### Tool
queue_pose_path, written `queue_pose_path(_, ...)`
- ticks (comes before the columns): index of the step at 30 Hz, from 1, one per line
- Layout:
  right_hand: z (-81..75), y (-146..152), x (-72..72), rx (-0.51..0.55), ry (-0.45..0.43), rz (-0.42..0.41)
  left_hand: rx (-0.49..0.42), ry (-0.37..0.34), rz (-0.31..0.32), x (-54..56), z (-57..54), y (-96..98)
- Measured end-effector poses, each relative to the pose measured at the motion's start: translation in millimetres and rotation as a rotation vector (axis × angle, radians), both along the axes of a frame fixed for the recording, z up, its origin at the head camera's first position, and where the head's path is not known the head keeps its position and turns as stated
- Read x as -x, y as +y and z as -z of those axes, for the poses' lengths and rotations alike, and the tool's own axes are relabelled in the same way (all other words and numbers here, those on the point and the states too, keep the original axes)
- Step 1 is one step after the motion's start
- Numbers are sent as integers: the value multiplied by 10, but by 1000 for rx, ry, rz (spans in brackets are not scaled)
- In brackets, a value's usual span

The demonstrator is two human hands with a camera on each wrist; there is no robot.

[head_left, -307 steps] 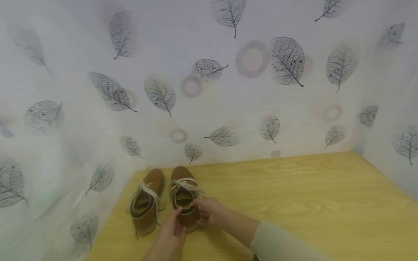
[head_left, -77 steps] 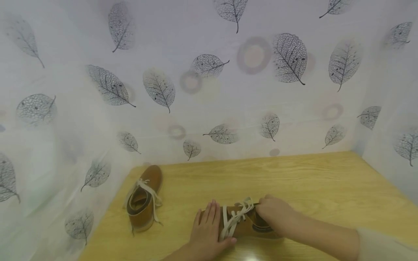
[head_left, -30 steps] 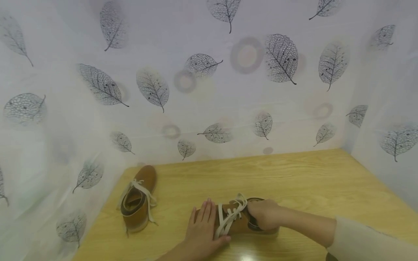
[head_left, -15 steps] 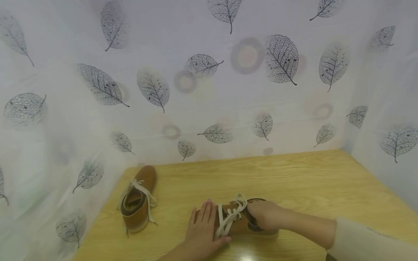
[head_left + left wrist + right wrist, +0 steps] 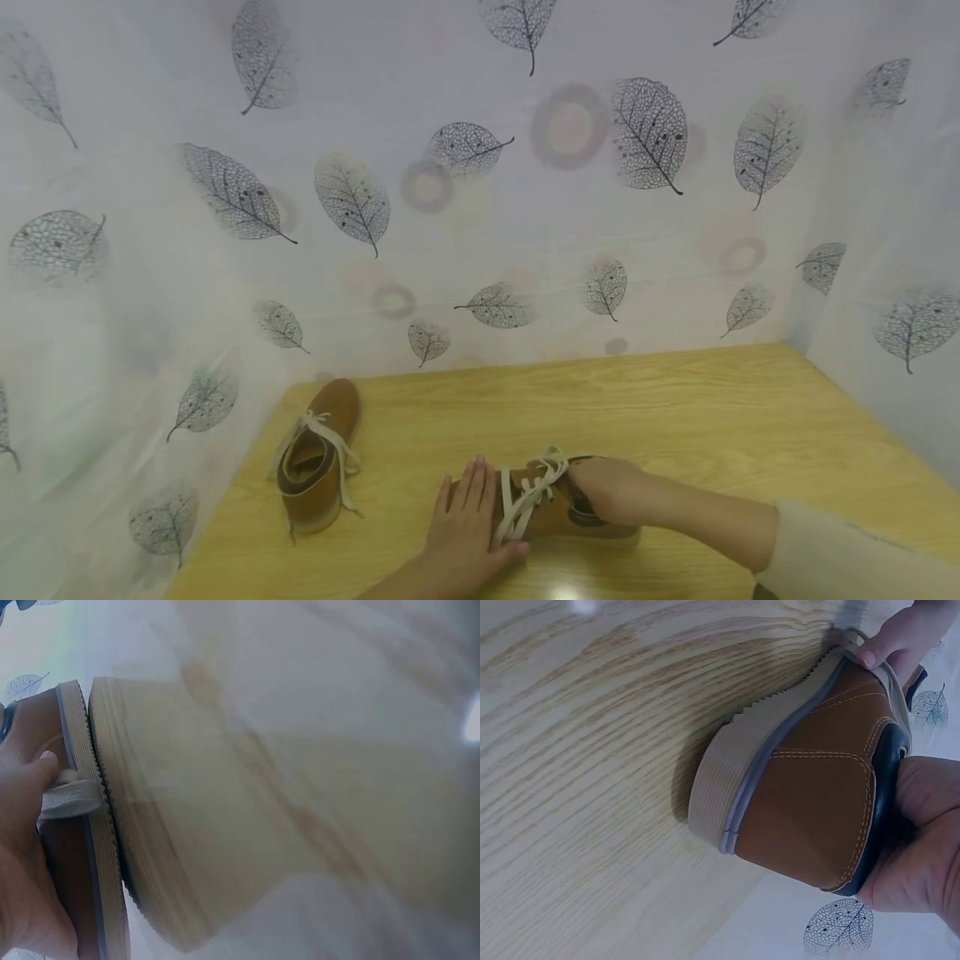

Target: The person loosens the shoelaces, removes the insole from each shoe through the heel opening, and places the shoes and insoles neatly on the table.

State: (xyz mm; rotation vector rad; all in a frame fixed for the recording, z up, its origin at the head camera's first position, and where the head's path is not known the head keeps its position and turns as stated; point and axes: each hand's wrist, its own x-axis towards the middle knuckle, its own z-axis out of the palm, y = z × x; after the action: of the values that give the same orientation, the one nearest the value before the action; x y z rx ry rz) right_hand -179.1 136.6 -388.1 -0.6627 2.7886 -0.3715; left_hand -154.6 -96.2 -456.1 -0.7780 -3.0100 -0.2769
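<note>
A brown lace-up shoe (image 5: 555,521) with cream laces stands sole-down, crosswise on the tabletop, toe to the left. Over its toe lies my left hand (image 5: 467,525), fingers straight and spread. The left wrist view shows that thumb (image 5: 46,769) against the shoe's side, by a hanging loop of lace (image 5: 71,799). My right hand (image 5: 611,492) reaches into the shoe's ankle opening, its fingers hidden inside. From the right wrist view, the dark padded collar (image 5: 881,814) runs right along this hand, above the stitched heel (image 5: 810,814).
The matching shoe (image 5: 313,506) stands upright at the table's left side, its toe towards the back and its laces hanging loose. A pale leaf-print sheet (image 5: 540,250) rises behind the wood-grain table (image 5: 697,417) and along both its sides.
Ten seconds ago both shoes stood side by side at the left; one now stands crosswise at the front middle. Since 2.6 seconds ago my right hand has shifted left in its opening.
</note>
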Motion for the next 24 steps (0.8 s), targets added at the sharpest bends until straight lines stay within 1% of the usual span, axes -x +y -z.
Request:
queue_pose_path(2,12,16,-9,65,18,-10,-19,-3,28,6,12,-28)
queue_pose_path(5,24,46,-22,160,48,-35,-81,-19,77,14,31,-88)
queue_pose_path(6,27,59,-21,182,67,-48,-100,-19,94,18,37,-109)
queue_pose_path(9,33,102,-33,237,116,-65,-167,-48,131,31,31,-170)
queue_pose_path(11,38,131,-46,261,182,-74,-195,-70,143,46,11,-198)
queue_pose_path(14,48,175,-60,292,321,-88,-250,-102,153,68,-33,-219)
queue_pose_path(16,54,208,-60,301,431,-106,-301,-114,146,78,-60,-220)
queue_pose_path(18,53,240,-53,313,501,-117,-364,-121,136,78,-80,-217)
queue_pose_path(21,56,289,-35,303,589,-131,-443,-96,143,74,-76,-206)
queue_pose_path(22,56,304,-27,294,605,-126,-461,-86,153,72,-68,-200)
queue_pose_path(24,58,332,-17,272,619,-102,-473,-40,188,71,-41,-184)
